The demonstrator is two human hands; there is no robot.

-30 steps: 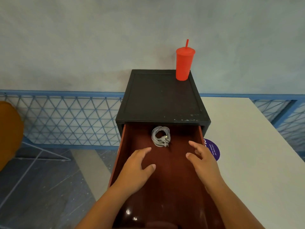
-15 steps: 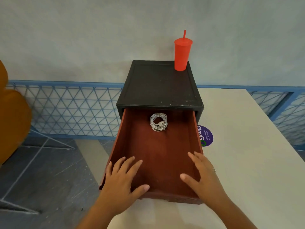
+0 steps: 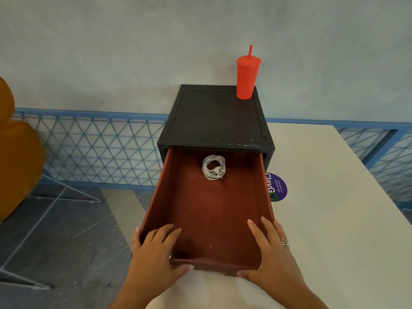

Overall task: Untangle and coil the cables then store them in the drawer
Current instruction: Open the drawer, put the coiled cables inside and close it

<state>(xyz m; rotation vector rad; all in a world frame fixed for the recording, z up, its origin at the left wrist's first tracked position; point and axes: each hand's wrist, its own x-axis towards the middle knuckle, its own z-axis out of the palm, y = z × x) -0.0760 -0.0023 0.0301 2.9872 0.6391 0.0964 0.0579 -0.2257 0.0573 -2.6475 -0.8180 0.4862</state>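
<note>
A red-brown drawer (image 3: 214, 219) stands pulled far out of a black cabinet (image 3: 215, 121) on the white table. One coiled grey-white cable (image 3: 213, 167) lies on the drawer floor near its back. My left hand (image 3: 156, 250) holds the drawer's front left corner, fingers laid inside and thumb along the front panel. At the front right corner my right hand (image 3: 270, 248), with a ring on it, holds the drawer the same way. Neither hand touches the cable.
A red tumbler with a straw (image 3: 246, 78) stands on the cabinet's back right corner. A purple round sticker (image 3: 278, 188) lies on the white table (image 3: 334, 219) right of the drawer. A blue mesh railing (image 3: 93, 148) and an orange chair (image 3: 17, 157) are on the left.
Both hands drew back from near the cable to the drawer's front corners and took hold there. The view pulled back, showing the whole drawer. The cable stayed where it lay.
</note>
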